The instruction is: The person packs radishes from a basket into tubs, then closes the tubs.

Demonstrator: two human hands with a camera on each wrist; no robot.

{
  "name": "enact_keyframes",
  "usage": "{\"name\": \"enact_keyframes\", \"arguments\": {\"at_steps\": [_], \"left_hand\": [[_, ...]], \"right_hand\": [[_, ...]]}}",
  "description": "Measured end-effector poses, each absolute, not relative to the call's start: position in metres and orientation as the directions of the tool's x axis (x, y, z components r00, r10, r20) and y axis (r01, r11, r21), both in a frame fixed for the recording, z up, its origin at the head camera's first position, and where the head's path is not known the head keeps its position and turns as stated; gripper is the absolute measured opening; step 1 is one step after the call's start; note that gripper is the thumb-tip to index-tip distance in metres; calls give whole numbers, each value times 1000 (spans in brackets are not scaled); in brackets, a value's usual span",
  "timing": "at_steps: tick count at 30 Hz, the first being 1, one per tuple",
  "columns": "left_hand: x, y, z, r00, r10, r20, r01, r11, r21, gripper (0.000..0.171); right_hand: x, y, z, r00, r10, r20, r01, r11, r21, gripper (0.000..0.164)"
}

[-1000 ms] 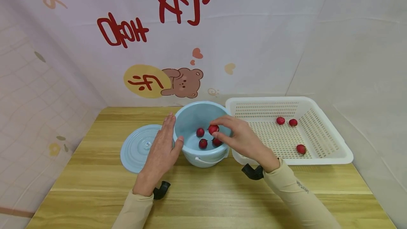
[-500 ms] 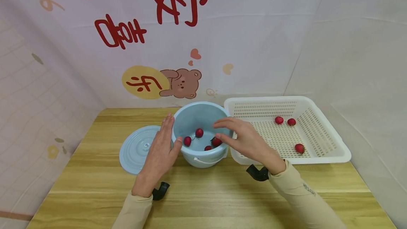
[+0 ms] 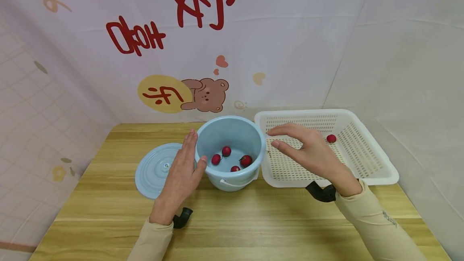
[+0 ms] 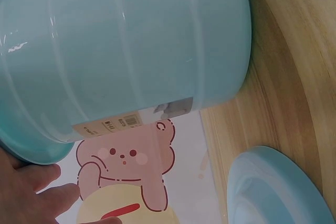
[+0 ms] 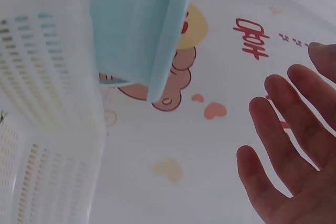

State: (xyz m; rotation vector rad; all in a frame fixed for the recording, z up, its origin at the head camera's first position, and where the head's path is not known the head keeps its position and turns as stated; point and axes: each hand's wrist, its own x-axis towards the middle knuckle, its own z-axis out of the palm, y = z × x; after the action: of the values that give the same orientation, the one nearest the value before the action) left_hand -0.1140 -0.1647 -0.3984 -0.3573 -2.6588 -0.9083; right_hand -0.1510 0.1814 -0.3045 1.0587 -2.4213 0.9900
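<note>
A light blue bucket [image 3: 230, 180] stands on the table with several small red fruits [image 3: 246, 160] with green tops at its bottom. My left hand [image 3: 180, 176] lies straight-fingered along the bucket's left side, thumb at the rim. In the left wrist view, fingers [image 4: 63, 198] show beside the rim. My right hand [image 3: 311, 150] hovers over the white basket [image 3: 389, 178] just right of the bucket, thumb and fingers apart, holding nothing. One red fruit [image 3: 331, 138] shows in the basket; the hand and forearm cover part of its floor.
A light blue lid [image 3: 156, 172] lies flat on the wooden table [image 3: 239, 224], left of the bucket and partly behind my left hand. The bucket's handle [image 3: 239, 183] hangs down in front. A printed cloth [image 3: 290, 43] hangs behind the table.
My right hand held a red fruit inside the bucket, released it, and has moved right, out over the basket. Fruits in the bucket rolled a little. My left hand stayed at the bucket.
</note>
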Motion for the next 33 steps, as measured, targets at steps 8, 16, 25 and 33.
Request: {"name": "enact_keyframes", "arguments": {"at_steps": [8,16,25,33], "left_hand": [[-114,-165,-398,-922,134,363,329,767,552,71],[-114,-165,-398,-922,134,364,328,770,547,71],[-114,-166,-399,-920,135,368,330,772,543,71],[-113,-166,-398,-920,139,367,334,769,545,71]], "right_hand": [[-157,206,-294,-659,-501,561,-749,508,-425,35],[-165,226,-287,-655,-491,574,-750,516,-414,37],[-175,246,-287,-711,-468,524,-698,556,-451,35],[-189,265,-290,-800,-429,419,-597,632,-494,31]]}}
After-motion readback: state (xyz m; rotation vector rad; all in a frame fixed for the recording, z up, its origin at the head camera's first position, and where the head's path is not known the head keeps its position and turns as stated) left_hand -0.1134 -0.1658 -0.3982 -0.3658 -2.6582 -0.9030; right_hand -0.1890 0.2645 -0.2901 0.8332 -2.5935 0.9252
